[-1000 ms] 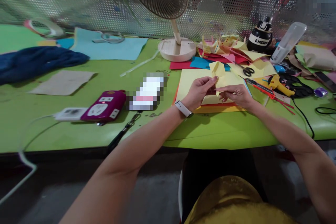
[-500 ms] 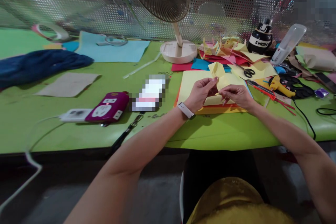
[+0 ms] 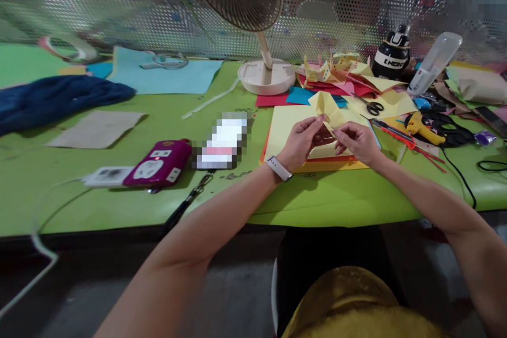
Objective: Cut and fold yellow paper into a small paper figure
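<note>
Both the left hand (image 3: 301, 140) and right hand (image 3: 355, 141) pinch a folded yellow paper (image 3: 325, 107) (fingertips nearly meeting) above a paper stack (image 3: 282, 125).

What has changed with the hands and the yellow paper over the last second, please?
The right hand has lifted off the sheets and now pinches the folded yellow paper opposite the left hand, which keeps its grip. The fan, scissors and purple power strip stayed put.
</note>
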`<state>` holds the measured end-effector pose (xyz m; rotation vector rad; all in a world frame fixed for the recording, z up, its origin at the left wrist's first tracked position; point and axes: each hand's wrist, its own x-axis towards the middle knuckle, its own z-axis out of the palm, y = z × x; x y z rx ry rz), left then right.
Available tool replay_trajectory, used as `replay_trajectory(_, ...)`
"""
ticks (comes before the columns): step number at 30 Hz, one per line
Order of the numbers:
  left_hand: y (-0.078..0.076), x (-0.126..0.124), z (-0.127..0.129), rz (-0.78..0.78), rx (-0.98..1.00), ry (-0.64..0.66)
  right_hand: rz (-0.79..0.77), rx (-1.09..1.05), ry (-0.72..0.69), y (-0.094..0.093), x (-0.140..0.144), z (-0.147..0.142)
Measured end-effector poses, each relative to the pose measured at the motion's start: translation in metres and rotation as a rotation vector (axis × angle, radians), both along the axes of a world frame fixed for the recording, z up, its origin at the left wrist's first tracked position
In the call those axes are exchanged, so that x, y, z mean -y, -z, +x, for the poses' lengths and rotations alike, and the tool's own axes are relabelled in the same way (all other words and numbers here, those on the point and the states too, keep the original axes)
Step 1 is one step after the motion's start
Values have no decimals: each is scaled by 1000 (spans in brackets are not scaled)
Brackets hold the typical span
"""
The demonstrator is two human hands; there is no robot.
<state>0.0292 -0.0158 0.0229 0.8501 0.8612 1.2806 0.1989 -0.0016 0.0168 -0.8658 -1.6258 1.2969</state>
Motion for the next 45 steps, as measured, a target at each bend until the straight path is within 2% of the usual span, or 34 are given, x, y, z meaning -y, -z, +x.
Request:
replay_trajectory(5,4,-1,-2,11,57,39,-4,-6,3,2,0,0)
replay_trajectory(19,11,-2,-4,93,0,70,88,-23,-38,6,-1,1)
replay_trajectory(33,16,-4,-5,118,-22,56,214,70,42,6,4,1)
replay_trajectory(45,16,-3,-5,124,-13,79,217,83,47,6,3,1)
